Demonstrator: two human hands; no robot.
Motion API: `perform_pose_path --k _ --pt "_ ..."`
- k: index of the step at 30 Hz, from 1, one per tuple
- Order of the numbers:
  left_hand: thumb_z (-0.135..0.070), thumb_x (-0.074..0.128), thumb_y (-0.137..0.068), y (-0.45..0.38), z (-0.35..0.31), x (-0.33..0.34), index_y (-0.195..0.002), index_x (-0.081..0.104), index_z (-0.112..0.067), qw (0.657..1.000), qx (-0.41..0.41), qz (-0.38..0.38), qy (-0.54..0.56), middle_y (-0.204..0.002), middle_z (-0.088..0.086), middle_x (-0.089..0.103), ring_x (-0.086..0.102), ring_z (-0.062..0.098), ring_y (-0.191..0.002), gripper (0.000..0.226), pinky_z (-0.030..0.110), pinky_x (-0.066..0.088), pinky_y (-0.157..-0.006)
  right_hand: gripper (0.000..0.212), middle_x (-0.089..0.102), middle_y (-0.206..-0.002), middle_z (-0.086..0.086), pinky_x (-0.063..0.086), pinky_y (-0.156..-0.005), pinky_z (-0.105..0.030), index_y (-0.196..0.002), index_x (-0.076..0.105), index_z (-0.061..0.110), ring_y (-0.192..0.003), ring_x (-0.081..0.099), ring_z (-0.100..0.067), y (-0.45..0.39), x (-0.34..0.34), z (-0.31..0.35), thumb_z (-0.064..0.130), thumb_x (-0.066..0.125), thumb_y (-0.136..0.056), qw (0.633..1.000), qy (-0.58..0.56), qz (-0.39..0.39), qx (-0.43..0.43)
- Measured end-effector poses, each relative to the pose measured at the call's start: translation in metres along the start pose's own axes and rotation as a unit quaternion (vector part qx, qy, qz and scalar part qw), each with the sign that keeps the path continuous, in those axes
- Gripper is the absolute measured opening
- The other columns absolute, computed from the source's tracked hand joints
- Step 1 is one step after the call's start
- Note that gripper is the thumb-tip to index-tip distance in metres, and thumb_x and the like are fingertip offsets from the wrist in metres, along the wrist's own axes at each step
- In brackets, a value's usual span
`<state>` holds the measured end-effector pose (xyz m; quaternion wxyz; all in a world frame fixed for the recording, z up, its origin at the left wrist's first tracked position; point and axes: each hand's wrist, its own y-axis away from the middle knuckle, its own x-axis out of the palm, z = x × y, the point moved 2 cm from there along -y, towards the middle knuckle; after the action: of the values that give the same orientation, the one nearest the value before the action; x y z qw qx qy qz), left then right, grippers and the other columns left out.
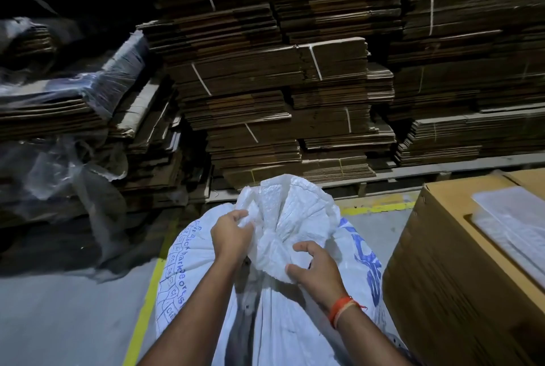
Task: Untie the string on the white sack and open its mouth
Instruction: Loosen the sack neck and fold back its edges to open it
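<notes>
A white woven sack (277, 315) with blue print stands on the floor right in front of me. Its mouth (298, 212) is gathered into a bunch at a tight neck, with the fabric fanning out above it. I cannot make out the string itself among the folds. My left hand (231, 236) pinches the bunched fabric on the left side of the neck. My right hand (315, 272) cups the lower right of the bunch, fingers curled onto the cloth. An orange thread band circles my right wrist.
A large brown carton (460, 277) stands close on the right, touching the sack. Tall stacks of flattened cardboard (280, 85) fill the background, some wrapped in clear plastic (59, 177) at the left. Yellow floor lines (144, 315) run beside the sack.
</notes>
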<state>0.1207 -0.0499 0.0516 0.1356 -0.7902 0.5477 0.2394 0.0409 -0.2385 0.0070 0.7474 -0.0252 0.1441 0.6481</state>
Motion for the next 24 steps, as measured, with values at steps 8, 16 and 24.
perform_pose_path --k 8,16,24 --pt "-0.012 0.075 -0.092 0.015 0.045 -0.01 -0.128 0.074 -0.016 1.0 -0.005 0.005 -0.015 -0.137 0.008 0.072 0.066 0.025 -0.128 0.037 0.023 0.047 -0.096 0.041 0.072 -0.089 -0.005 0.044 -0.085 -0.023 -0.063 0.071 0.019 -0.105 0.059 -0.025 -0.036 -0.02 -0.013 0.055 0.069 -0.084 0.98 0.111 -0.164 0.012" --pt "-0.008 0.077 -0.09 0.017 0.057 -0.016 -0.14 0.065 -0.01 0.998 0.041 0.033 -0.047 -0.142 0.008 0.066 0.064 0.022 -0.131 0.052 0.021 0.043 -0.098 0.076 0.054 -0.149 -0.011 0.044 -0.111 -0.036 -0.147 0.054 0.015 -0.135 0.053 -0.031 -0.074 -0.026 0.015 0.028 0.083 -0.078 0.968 0.246 -0.045 0.025" --pt "-0.013 0.077 -0.087 0.031 0.064 -0.055 -0.143 0.063 -0.007 0.999 0.032 -0.034 -0.023 -0.141 0.014 0.065 0.067 0.029 -0.126 0.058 0.036 0.054 -0.099 0.028 0.077 -0.118 -0.007 0.05 -0.101 -0.031 -0.11 0.079 0.01 -0.114 0.069 -0.025 -0.031 -0.059 0.01 0.017 0.077 -0.082 0.975 0.182 -0.129 -0.001"
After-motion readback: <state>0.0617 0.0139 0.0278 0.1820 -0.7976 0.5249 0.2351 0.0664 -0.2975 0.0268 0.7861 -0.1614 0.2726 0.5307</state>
